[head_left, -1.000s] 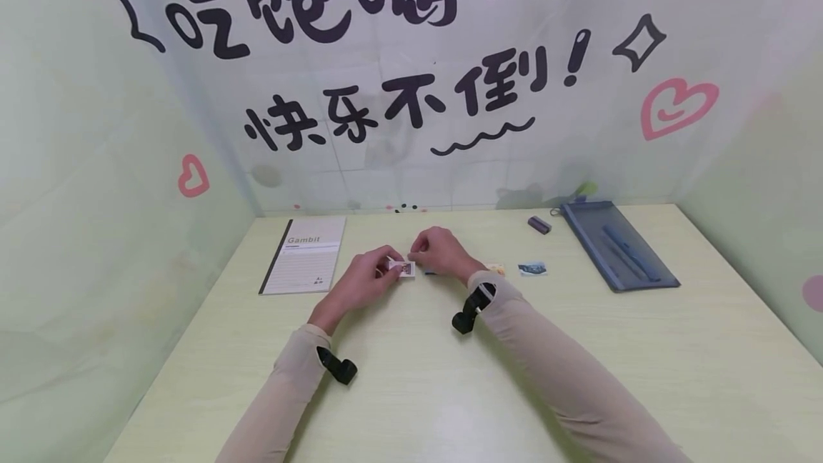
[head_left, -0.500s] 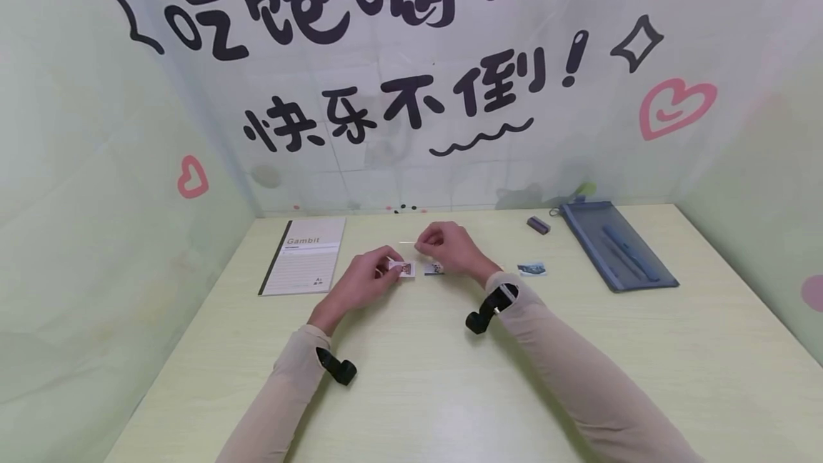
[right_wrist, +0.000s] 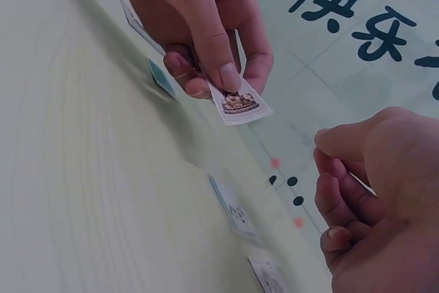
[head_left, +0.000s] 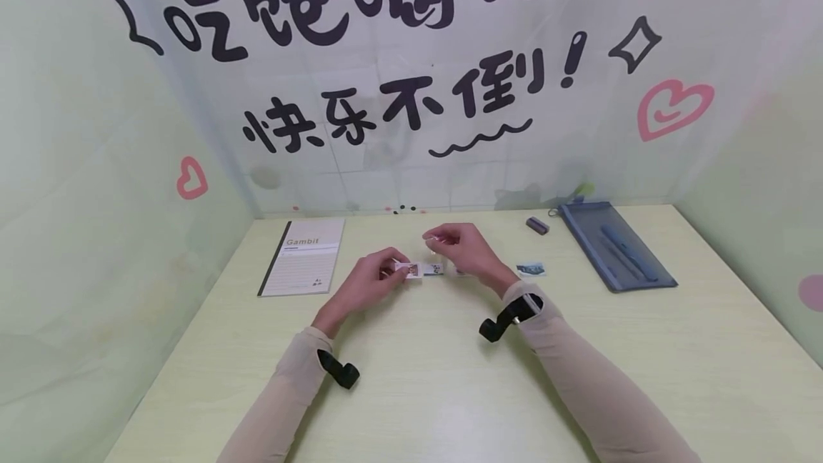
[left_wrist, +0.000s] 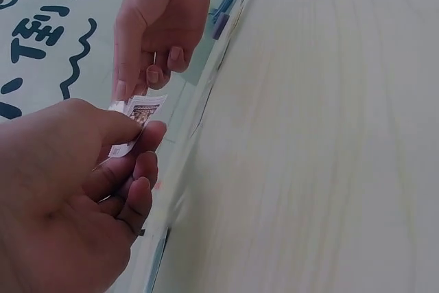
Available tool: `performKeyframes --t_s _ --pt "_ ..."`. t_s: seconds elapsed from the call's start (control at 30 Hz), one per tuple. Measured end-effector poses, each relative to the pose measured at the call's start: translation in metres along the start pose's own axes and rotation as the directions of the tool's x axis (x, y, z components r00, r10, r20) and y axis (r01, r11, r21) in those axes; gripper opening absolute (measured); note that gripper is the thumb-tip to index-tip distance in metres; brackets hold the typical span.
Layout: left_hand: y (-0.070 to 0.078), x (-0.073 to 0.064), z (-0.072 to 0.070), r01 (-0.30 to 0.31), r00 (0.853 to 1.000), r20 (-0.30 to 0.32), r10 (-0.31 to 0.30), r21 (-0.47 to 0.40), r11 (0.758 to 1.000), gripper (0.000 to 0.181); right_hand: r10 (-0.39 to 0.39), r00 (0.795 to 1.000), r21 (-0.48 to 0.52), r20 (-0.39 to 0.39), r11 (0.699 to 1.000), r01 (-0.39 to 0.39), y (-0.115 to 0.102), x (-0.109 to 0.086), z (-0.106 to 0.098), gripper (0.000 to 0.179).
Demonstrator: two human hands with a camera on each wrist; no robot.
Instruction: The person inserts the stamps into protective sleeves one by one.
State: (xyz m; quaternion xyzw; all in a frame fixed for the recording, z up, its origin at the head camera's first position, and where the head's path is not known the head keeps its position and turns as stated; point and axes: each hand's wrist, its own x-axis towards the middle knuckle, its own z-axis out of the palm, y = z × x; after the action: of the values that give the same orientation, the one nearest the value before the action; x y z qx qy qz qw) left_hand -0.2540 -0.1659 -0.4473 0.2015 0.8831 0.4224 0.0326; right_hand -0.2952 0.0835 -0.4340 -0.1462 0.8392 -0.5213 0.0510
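The small printed card (head_left: pixel 412 270), at twelve o'clock on the worktop (head_left: pixel 411 391), is pinched in my left hand (head_left: pixel 371 276) and could crease if my thumb bears too hard, while my right hand (head_left: pixel 472 249), fingers curled at its two o'clock, holds something or nothing, I cannot tell.

In my left hand (head_left: pixel 371 280) I pinch a small, white-bordered, rectangular paper card (right_wrist: pixel 240 105), printed with a brown, cake-like picture. It is slightly curved and held raised off the tabletop (head_left: pixel 411 370), to the right of the white paper notebook (head_left: pixel 302 263) lettered "Gambit".
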Motion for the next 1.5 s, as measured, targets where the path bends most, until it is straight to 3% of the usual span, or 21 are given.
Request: performKeyframes --t_s 0.3,0.57,0.87,1.33,1.5 --pt "0.020 -0.004 0.024 -0.015 0.998 0.060 0.021 -0.099 0.995 0.016 -0.008 1.000 0.050 -0.003 0.999 0.008 0.011 -0.032 -0.017 0.033" --pt "0.029 -0.016 0.044 0.019 0.991 0.137 0.007 -0.185 0.983 0.017 0.013 0.996 0.057 0.086 0.998 -0.018 0.034 -0.072 -0.039 0.034" --pt "0.037 -0.020 0.052 0.044 0.985 0.172 -0.001 -0.248 0.968 0.019 -0.001 0.986 0.077 0.165 0.997 -0.012 0.048 -0.117 -0.053 0.027" --pt "0.029 -0.019 0.060 0.093 0.984 0.177 -0.034 -0.333 0.938 0.019 -0.019 0.980 0.143 0.197 0.990 -0.009 0.055 -0.119 -0.051 0.028" --pt "0.027 -0.019 0.062 0.101 0.982 0.183 -0.042 -0.326 0.940 0.020 -0.030 0.982 0.154 0.188 0.988 0.001 0.057 -0.119 -0.051 0.029"
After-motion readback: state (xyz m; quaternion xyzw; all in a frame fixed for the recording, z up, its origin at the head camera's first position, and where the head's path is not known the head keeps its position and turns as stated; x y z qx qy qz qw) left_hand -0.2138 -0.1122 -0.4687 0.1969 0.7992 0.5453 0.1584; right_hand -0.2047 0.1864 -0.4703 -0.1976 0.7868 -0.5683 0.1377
